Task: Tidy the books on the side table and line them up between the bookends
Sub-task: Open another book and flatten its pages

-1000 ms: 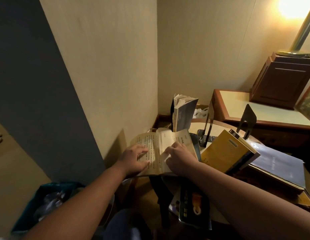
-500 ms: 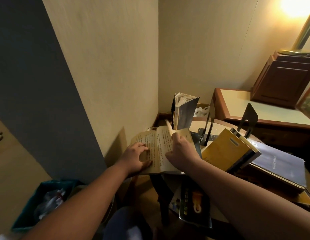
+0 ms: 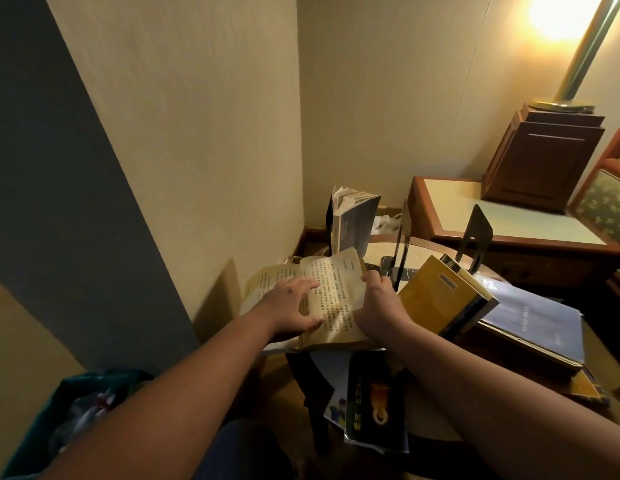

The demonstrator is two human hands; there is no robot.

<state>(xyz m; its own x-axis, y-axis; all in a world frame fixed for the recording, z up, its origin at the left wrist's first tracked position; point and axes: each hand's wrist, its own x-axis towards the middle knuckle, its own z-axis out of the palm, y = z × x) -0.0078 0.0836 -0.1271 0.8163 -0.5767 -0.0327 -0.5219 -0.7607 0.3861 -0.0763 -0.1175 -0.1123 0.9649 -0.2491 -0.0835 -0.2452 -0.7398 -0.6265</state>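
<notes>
Yellowed open book (image 3: 339, 275) under flat left hand (image 3: 289, 308); right hand (image 3: 377, 306) pinches its pages.

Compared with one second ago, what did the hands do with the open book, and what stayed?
The right hand left the page's middle and now grips the open book at its right edge, bending the pages up. The left hand slid right across the page, fingers spread. The upright book and yellow book stayed put.
</notes>
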